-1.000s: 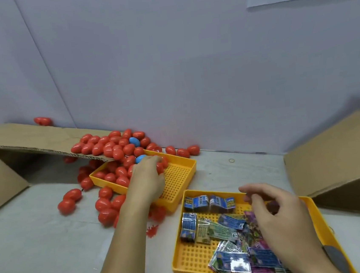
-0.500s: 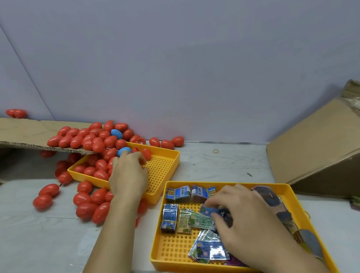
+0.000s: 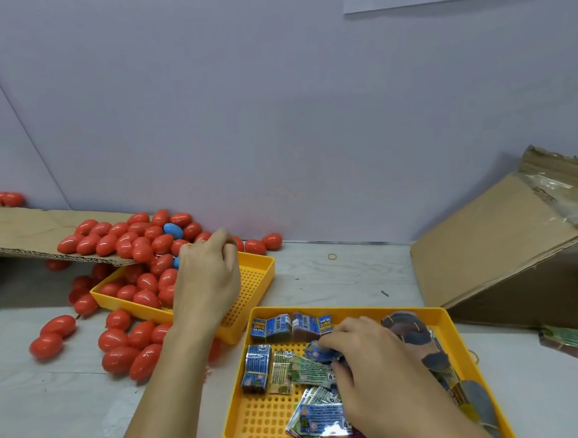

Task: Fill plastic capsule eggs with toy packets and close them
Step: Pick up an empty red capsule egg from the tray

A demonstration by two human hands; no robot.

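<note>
Capsule eggs point(image 3: 141, 250) spill red from a cardboard flap into the far yellow tray point(image 3: 258, 275), directly under the left hand point(image 3: 205, 284), whose fingers curl down, grip unclear. Nearer, the right hand point(image 3: 371, 367) pinches a blue toy packet point(image 3: 317, 351) in the packet tray point(image 3: 262, 418).

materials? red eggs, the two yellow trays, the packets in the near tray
Red eggs: likely hard plastic, glossy; bright highlights on smooth shells.
Yellow trays, far and near: looks like moulded plastic, duller sheen, with a regular grid of holes in the floor.
Packets: probably printed plastic film; creased, with shiny glare patches.
</note>
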